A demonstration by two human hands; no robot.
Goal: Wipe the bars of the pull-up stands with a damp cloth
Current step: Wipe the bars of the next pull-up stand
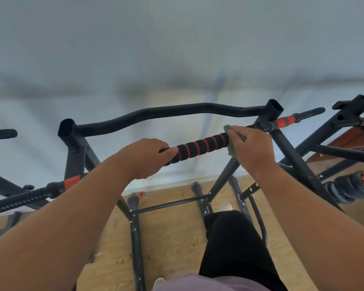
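Two bare forearms rise from the bottom corners of the frame toward the pull-up bar (pixel 202 144) at mid-frame. The left hand (pixel 147 157) curls around the bar's bare dark stretch, probably to steady the stand while the other works. The right hand (pixel 251 148) clutches a greyish-green cloth (pixel 229 131) bunched round the bar at the right end of the foam grip, so the cloth wraps the tube and can wipe all sides at once. That grip is soft foam, ringed black and red; farther right the bar turns ribbed and ends in a black tip. Behind it runs a smooth, wavy black steel bar (pixel 166 111) between two open-topped uprights. Below lies a speckled tan floor (pixel 177 238).
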